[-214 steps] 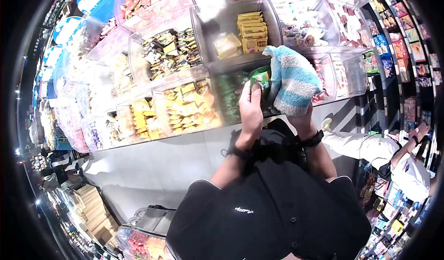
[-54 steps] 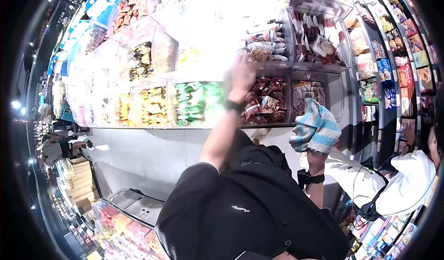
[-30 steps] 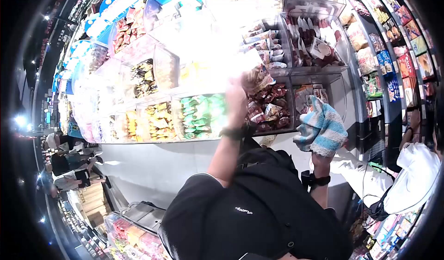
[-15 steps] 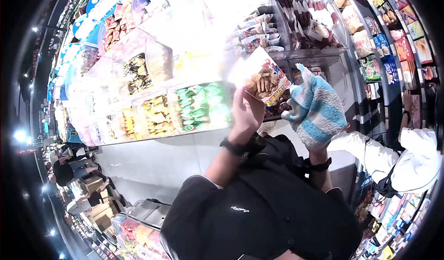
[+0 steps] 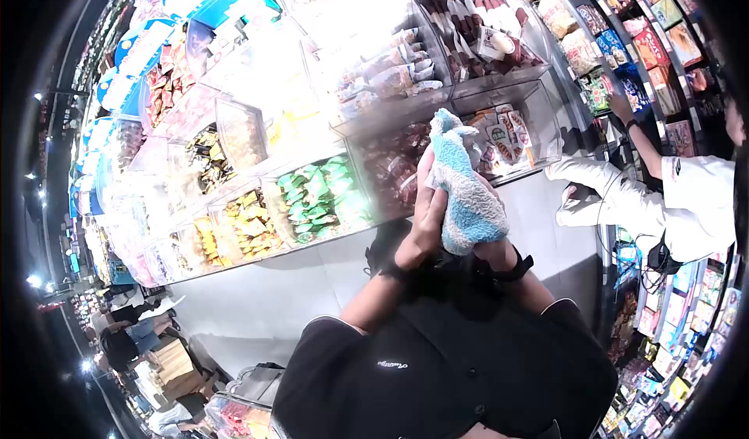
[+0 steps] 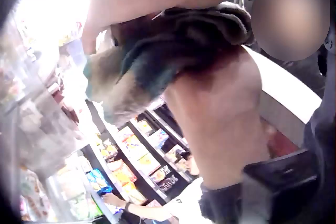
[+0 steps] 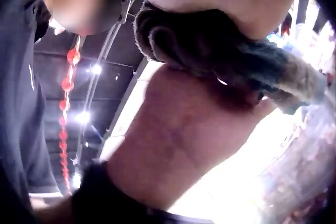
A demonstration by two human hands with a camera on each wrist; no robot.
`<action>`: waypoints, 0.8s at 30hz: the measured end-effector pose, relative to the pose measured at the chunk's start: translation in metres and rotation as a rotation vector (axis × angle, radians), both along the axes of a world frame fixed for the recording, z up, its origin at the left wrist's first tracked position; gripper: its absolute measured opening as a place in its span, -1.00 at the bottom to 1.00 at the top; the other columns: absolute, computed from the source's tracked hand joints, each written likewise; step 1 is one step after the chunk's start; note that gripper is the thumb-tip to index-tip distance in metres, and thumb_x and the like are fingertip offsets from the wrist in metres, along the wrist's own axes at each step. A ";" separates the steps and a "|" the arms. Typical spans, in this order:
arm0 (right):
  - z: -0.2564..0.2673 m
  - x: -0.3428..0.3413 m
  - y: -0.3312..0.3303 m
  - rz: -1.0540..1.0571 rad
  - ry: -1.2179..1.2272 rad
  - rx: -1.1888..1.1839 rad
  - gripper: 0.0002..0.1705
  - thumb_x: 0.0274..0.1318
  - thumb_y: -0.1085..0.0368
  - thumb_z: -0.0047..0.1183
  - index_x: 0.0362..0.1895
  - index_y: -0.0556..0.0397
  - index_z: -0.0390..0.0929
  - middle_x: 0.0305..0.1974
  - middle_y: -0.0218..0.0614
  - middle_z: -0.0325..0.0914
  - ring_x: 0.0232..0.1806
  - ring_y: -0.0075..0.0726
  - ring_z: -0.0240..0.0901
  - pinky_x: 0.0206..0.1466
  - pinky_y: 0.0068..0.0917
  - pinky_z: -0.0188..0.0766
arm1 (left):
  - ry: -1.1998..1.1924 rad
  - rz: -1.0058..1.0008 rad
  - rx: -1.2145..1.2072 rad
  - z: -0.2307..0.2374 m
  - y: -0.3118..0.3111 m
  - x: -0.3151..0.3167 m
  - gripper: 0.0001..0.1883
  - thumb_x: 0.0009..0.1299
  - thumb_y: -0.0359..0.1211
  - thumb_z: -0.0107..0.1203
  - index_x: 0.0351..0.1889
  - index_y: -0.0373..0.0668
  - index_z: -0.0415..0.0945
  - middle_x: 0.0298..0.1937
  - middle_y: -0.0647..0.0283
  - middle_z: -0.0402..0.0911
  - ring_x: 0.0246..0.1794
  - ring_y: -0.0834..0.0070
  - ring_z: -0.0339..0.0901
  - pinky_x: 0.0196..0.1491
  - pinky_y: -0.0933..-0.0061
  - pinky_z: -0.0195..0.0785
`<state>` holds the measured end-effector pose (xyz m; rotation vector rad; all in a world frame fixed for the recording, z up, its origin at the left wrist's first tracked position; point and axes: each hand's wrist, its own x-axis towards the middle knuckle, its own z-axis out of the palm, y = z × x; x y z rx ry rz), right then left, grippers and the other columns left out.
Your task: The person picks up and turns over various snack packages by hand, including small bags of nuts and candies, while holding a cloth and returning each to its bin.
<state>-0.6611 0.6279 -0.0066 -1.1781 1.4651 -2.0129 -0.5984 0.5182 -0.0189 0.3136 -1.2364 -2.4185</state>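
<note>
A blue-and-white striped cloth lies between the two hands in the head view. The left hand rests along the cloth's left side, its fingers extended upward against it. Beneath the cloth, the right hand grips it, with most of its fingers covered. In the left wrist view, folded cloth lies across the left hand. The right wrist view shows the cloth pressed between the right hand and the other hand above. No packet can be made out in either hand.
Clear bins of wrapped snacks stand in front, including green packets and yellow packets. Bright glare covers part of them. A person in white clothes stands by the shelves at the right. Boxes stand lower left.
The snack packet held up by the left hand half a second ago is out of sight. The left hand has come against the cloth, and the bins have shifted left in the head view.
</note>
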 end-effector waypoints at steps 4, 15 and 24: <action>-0.031 -0.004 0.007 -0.139 -0.143 0.020 -0.44 0.22 0.20 -0.13 0.24 0.26 0.23 0.26 0.00 0.21 0.31 -0.05 0.12 0.32 -0.20 0.07 | 0.084 0.073 -0.062 0.027 -0.004 -0.004 -0.15 0.37 -0.07 -0.04 0.42 -0.32 -0.26 0.40 0.00 0.00 0.40 0.25 0.02 0.38 0.25 -0.14; -0.114 -0.011 0.055 -0.272 -0.356 -0.055 -0.44 0.28 0.12 -0.20 0.31 0.01 0.10 0.21 -0.21 0.27 0.20 -0.12 0.29 0.24 -0.11 0.27 | 0.123 0.003 0.107 0.015 -0.015 0.006 -0.42 0.51 -0.17 -0.35 0.42 -0.23 -0.11 0.41 0.05 0.07 0.40 0.14 0.05 0.40 0.05 -0.09; -0.014 -0.022 0.032 -0.214 -0.332 0.160 -0.34 0.27 0.02 -0.19 0.33 0.12 0.05 0.27 -0.16 0.19 0.26 -0.15 0.20 0.28 -0.12 0.21 | 0.030 0.028 0.279 0.051 -0.019 0.013 -0.62 0.46 -0.38 -0.15 0.21 -0.28 0.24 0.21 0.09 0.37 0.18 0.20 0.37 0.18 0.03 0.31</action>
